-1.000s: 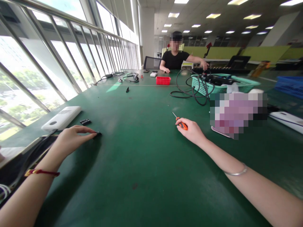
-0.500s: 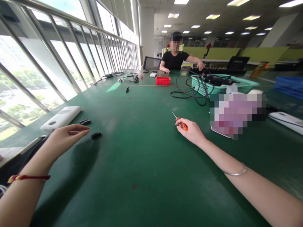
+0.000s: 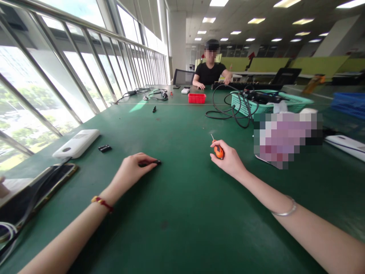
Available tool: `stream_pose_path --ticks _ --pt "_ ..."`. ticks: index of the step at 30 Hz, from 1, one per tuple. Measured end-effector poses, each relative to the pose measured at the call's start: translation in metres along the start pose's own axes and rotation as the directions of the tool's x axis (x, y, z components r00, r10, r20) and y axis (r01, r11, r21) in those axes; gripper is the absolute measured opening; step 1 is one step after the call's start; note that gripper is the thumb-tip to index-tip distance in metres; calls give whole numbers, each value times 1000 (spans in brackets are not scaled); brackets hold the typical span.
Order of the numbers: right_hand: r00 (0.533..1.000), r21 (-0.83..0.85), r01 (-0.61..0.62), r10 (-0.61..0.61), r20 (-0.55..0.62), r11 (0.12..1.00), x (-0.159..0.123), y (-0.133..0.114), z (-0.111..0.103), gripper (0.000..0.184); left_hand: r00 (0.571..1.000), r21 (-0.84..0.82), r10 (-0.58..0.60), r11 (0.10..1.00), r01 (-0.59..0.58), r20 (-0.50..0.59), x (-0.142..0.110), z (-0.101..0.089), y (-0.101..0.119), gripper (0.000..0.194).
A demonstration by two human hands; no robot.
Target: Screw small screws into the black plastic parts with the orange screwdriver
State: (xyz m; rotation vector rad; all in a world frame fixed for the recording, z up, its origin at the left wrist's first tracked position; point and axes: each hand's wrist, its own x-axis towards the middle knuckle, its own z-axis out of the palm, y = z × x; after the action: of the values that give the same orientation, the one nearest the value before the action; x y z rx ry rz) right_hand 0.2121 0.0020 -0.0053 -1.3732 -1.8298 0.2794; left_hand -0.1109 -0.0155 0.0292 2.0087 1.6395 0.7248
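Note:
My left hand (image 3: 138,165) is low over the green table, its thumb and fingers pinched on a small black part (image 3: 158,162). Most of that part is hidden by the fingers, so its kind is unclear. My right hand (image 3: 228,158) grips an orange and black screwdriver (image 3: 219,152), whose thin metal shaft points away from me. Another small black part (image 3: 105,148) lies left of my left hand, beside a white power bank (image 3: 76,143).
A phone (image 3: 51,186) with a cable across it lies at the left edge. Farther back are a red bin (image 3: 196,98), a teal basket (image 3: 242,104) with black cables, and a person (image 3: 211,72) seated at the far end. A pixelated pinkish object (image 3: 285,137) is at the right.
My left hand has moved right and picked up the nearer black part, carrying it toward the middle. The screwdriver in my right hand has tilted slightly. The far person's arm has drawn inward.

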Motion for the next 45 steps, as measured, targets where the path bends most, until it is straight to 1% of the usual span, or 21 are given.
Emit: stream_pose_path --ticks 2,3,5,7,9,11,13,17,19,21,24,28,33,36,38,39,40,42,43,45 --pt "999 39 16 -15 -30 999 -2 -7 -1 15 991 -82 116 991 -110 72 8 34 28 29" --pt "999 65 28 -25 -47 997 -3 -10 -2 14 984 -119 145 984 -133 99 13 50 42 25" --pt "995 123 46 -35 -89 991 -4 -14 -5 16 957 -145 247 963 -226 150 20 77 64 18" --pt "988 192 37 -7 -154 981 -5 -16 -10 21 925 -145 352 932 -332 147 25 95 77 13" --pt "976 274 26 35 -214 961 -4 -18 -16 22 903 -141 414 907 -397 120 28 104 80 11" --pt "966 343 28 64 -251 939 -2 -19 -21 20 897 -141 431 898 -416 97 28 106 77 10" --pt "961 386 28 82 -265 922 -1 -21 -25 18 905 -147 415 905 -400 92 28 105 73 11" --pt "940 392 6 128 -315 920 1 -22 -29 21 931 -94 359 931 -352 66 28 102 72 13" --pt "925 418 41 124 -360 907 1 -24 -30 23 939 -45 341 940 -339 51 28 100 72 14" --pt "915 479 93 115 -387 873 0 -25 -30 23 932 2 357 934 -358 62 30 96 72 16" --pt "923 522 128 91 -374 843 -1 -27 -31 21 918 11 385 922 -388 97 35 91 69 18" --pt "946 510 120 58 -319 852 -5 -28 -29 22 939 -21 334 943 -333 83 38 90 66 17" --pt "949 513 96 77 -305 853 -5 -29 -23 20 939 -18 339 941 -338 67 44 93 63 18" --pt "935 490 109 78 -346 865 13 -28 -24 18 919 23 384 922 -387 91 62 91 61 19" --pt "913 438 140 56 -404 888 36 -26 -26 18 904 39 407 909 -415 135 81 89 58 19" --pt "893 395 156 42 -449 905 50 -25 -26 20 902 31 405 910 -414 149 91 89 56 19" --pt "874 345 167 23 -485 924 64 -24 -26 21 906 26 397 914 -405 145 100 89 55 18" --pt "840 273 151 22 -542 950 90 -23 -23 27 920 25 382 922 -386 81 115 90 51 18" --pt "824 268 124 51 -564 955 99 -23 -19 30 927 8 372 928 -372 46 119 91 49 18" --pt "788 291 64 131 -602 955 109 -23 -10 27 928 -42 370 928 -369 29 123 93 46 19"
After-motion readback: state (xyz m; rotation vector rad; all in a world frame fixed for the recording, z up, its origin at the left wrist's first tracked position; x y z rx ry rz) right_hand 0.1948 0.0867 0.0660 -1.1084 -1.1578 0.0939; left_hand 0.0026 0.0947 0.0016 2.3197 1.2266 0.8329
